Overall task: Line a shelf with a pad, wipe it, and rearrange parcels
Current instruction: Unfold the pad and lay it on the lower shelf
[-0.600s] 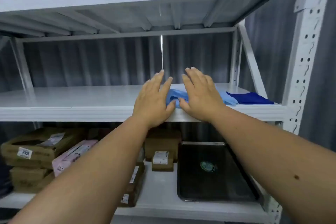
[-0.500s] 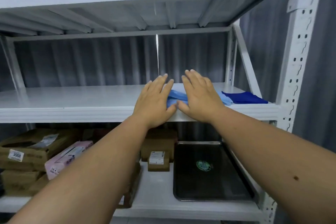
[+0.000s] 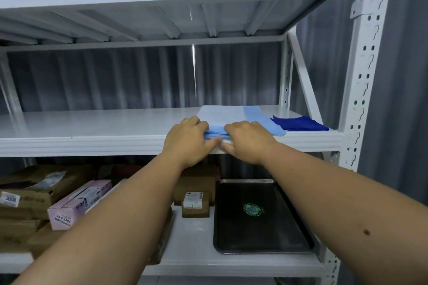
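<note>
At the front lip of the middle shelf point(image 3: 92, 127), my left hand point(image 3: 187, 143) and right hand point(image 3: 249, 143) each pinched the folded light-blue pad point(image 3: 216, 133). Unfolding it well probably meant drawing the edges apart evenly, keeping it flat and square with the lip, clear of the dark blue cloth point(image 3: 300, 124).

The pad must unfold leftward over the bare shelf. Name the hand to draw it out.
Left. The left hand grips the light blue pad nearer the bare shelf; the right hand can pin it.
</note>
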